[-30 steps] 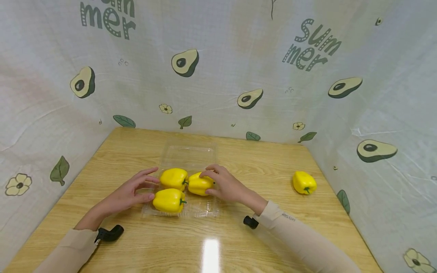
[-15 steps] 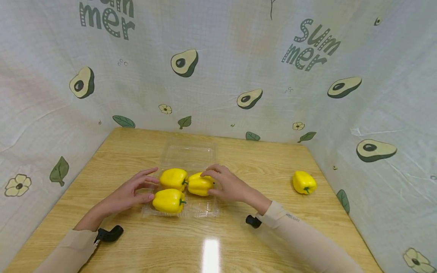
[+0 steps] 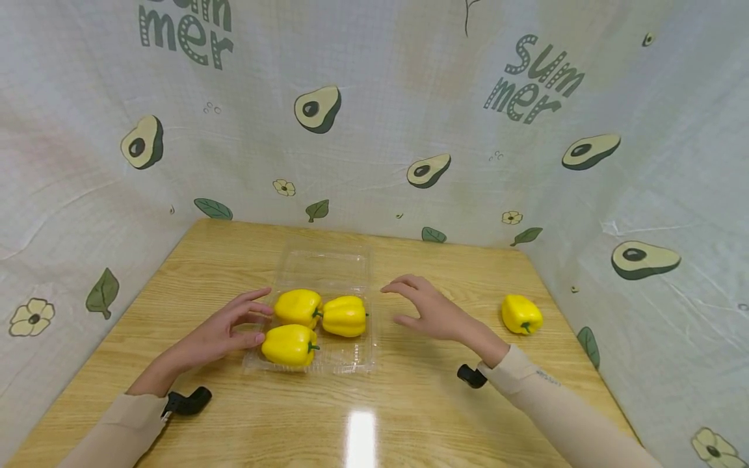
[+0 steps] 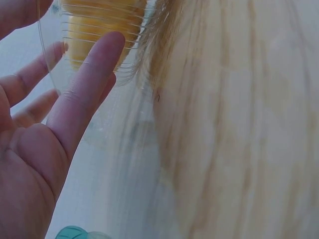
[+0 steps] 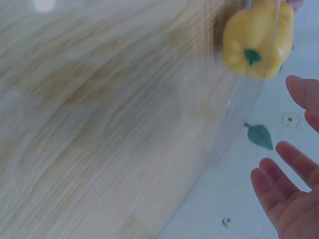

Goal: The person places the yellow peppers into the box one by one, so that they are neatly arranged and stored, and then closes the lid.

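Three yellow bell peppers lie in a clear plastic clamshell box (image 3: 345, 357): a back left pepper (image 3: 298, 307), a front left pepper (image 3: 289, 345) and a back right pepper (image 3: 344, 316). Its front right part holds no pepper. My left hand (image 3: 219, 331) rests at the box's left side, fingers spread and thumb tip right at the front left pepper. In the left wrist view the thumb (image 4: 94, 74) lies along the ribbed plastic wall. My right hand (image 3: 433, 310) hovers right of the box, fingers relaxed and holding nothing. A fourth yellow pepper (image 3: 521, 314) lies far right.
The box's clear lid (image 3: 324, 263) lies folded back behind it on the wooden table (image 3: 374, 416). A white cloth (image 3: 374, 117) printed with avocados surrounds the table at the back and sides. Black wrist cameras (image 3: 190, 400) are worn on both forearms.
My right hand has let go of the back right pepper and moved right, out of the box. That pepper stays in the box. The left hand has held still.
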A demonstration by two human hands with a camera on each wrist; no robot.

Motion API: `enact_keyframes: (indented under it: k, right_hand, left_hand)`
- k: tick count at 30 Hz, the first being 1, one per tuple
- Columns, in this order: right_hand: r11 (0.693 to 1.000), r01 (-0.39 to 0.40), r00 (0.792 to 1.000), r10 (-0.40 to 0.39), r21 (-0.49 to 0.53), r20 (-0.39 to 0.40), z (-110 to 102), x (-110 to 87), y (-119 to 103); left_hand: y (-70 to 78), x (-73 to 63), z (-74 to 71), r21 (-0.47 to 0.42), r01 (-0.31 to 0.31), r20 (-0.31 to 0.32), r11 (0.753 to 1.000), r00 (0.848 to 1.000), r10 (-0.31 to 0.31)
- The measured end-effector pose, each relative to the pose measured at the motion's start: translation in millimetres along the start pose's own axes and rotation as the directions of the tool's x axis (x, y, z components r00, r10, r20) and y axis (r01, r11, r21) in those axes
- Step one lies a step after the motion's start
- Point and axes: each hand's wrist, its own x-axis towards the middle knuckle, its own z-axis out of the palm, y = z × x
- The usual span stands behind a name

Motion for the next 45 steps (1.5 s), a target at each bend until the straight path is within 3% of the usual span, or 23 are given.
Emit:
enact_keyframes:
  k: [10, 24, 32, 38, 45]
  right_hand:
    - [0.997, -0.036, 0.998, 0.032, -0.070, -0.059, -31.8, -47.2, 36.3]
    - [0.978, -0.164, 0.986, 0.158, -0.128, -0.051, -67.6, -102.9, 85.1]
    - [0.944, -0.301, 0.951, 0.288, -0.133, -0.109, -77.2, -124.0, 106.8]
    - [0.894, -0.427, 0.904, 0.417, -0.135, -0.093, -81.2, -136.2, 118.0]
    - [0.842, -0.515, 0.857, 0.507, -0.159, -0.094, -79.6, -143.4, 131.8]
  left_hand:
    - [-0.6, -0.4, 0.4, -0.009, 0.009, 0.003, 1.000, 1.000, -0.009]
    - [1.0, 0.0, 1.0, -0.006, 0.003, 0.006, 1.000, 1.000, -0.003]
    - [-1.3, 0.2, 0.2, 0.001, 0.015, 0.001, 1.000, 1.000, -0.015]
    - [-1.8, 0.0, -0.2, -0.009, 0.017, 0.005, 1.000, 1.000, -0.017]
    - [0.1, 0.1, 0.6, 0.000, 0.011, -0.001, 1.000, 1.000, -0.011]
